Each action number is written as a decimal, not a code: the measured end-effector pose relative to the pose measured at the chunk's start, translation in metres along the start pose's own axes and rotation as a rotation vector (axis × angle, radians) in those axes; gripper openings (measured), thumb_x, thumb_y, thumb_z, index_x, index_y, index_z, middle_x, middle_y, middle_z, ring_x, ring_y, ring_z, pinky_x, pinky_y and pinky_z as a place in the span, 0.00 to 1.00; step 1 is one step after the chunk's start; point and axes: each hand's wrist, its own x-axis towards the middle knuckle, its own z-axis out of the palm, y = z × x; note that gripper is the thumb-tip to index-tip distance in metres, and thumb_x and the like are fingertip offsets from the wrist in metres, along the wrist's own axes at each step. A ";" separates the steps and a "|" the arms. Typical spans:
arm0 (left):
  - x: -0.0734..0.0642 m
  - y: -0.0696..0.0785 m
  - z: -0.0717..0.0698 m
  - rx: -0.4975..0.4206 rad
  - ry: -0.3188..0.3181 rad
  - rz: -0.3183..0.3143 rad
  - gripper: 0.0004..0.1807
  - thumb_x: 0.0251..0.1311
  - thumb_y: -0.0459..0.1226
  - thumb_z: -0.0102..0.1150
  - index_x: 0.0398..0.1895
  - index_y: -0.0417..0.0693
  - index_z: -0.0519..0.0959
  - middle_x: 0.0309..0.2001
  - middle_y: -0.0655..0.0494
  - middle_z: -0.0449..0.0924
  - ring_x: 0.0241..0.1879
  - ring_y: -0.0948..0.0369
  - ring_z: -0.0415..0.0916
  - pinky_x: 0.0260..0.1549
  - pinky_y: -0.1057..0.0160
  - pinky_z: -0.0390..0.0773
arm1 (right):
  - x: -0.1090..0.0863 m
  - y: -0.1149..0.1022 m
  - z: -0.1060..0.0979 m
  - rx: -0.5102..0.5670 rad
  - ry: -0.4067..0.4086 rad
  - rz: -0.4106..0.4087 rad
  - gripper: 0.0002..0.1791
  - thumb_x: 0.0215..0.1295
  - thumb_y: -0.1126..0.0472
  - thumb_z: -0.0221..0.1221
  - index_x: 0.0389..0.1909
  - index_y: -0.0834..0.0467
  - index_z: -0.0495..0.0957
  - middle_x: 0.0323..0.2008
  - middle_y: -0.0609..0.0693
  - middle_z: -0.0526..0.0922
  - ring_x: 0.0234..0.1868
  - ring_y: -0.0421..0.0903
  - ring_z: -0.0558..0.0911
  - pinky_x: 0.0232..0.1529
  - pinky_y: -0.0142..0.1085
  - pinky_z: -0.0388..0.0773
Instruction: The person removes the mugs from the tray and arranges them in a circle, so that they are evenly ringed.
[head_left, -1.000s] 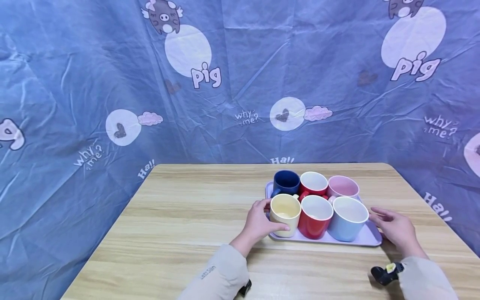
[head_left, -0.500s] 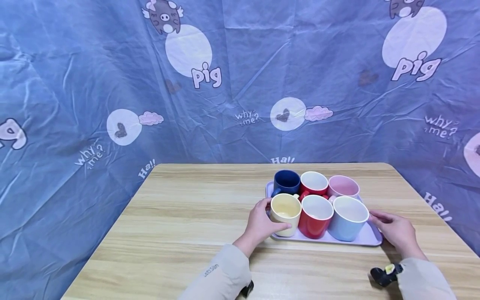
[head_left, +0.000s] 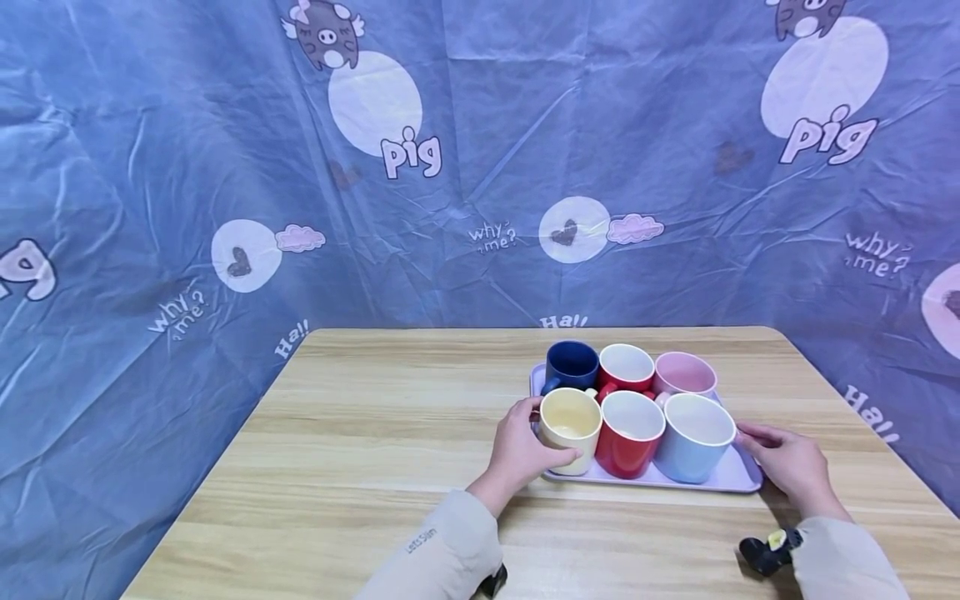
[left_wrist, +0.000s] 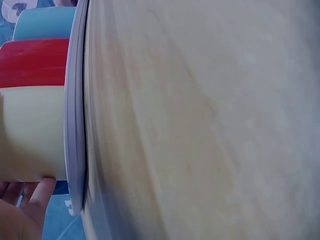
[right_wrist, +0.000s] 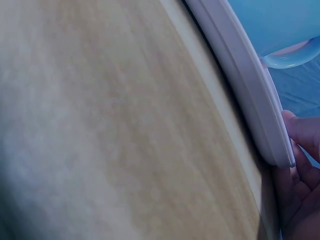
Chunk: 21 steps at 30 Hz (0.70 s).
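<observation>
A lilac tray [head_left: 723, 477] carries two rows of mugs. In front stand a cream mug [head_left: 564, 454], a red mug [head_left: 626, 450] and a light blue mug [head_left: 692, 454]; behind them are a dark blue mug [head_left: 572, 367], another red mug [head_left: 627, 367] and a pink mug [head_left: 686, 375]. My left hand [head_left: 517, 450] grips the cream mug at its left side, thumb across the front. My right hand [head_left: 797, 467] is at the tray's right end. In the right wrist view its thumb [right_wrist: 302, 129] lies over the tray rim, fingers curled below; the light blue mug's handle [right_wrist: 295, 56] is apart from it.
The wooden table [head_left: 360, 433] extends left of the tray and in front of it. A blue printed cloth [head_left: 480, 167] hangs behind and along both sides. Black wrist devices [head_left: 767, 554] sit at the sleeves, close to the tabletop.
My right fingers have drawn in against the tray's right end. The left thumb has shifted slightly on the cream mug. Mugs and tray show no clear movement.
</observation>
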 end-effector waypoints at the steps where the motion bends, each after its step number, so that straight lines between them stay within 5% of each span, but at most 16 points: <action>1: 0.000 0.001 0.000 0.000 0.001 -0.002 0.44 0.32 0.47 0.81 0.57 0.45 0.72 0.49 0.58 0.76 0.48 0.59 0.73 0.47 0.61 0.75 | 0.000 0.000 0.000 -0.001 0.000 -0.001 0.24 0.64 0.50 0.60 0.48 0.68 0.80 0.43 0.68 0.81 0.38 0.46 0.77 0.33 0.35 0.66; 11: 0.005 0.018 -0.013 0.006 0.051 0.073 0.43 0.31 0.46 0.81 0.56 0.45 0.73 0.47 0.59 0.77 0.47 0.61 0.73 0.47 0.62 0.75 | 0.000 -0.001 -0.001 0.019 -0.019 0.013 0.25 0.66 0.50 0.58 0.49 0.70 0.78 0.47 0.71 0.78 0.51 0.69 0.73 0.40 0.45 0.67; 21: 0.021 0.049 -0.039 -0.042 0.115 0.156 0.40 0.29 0.44 0.81 0.53 0.46 0.76 0.45 0.59 0.79 0.45 0.61 0.75 0.44 0.59 0.76 | 0.001 0.000 0.000 0.006 -0.016 0.016 0.25 0.65 0.49 0.59 0.48 0.68 0.79 0.45 0.69 0.80 0.46 0.61 0.76 0.36 0.38 0.66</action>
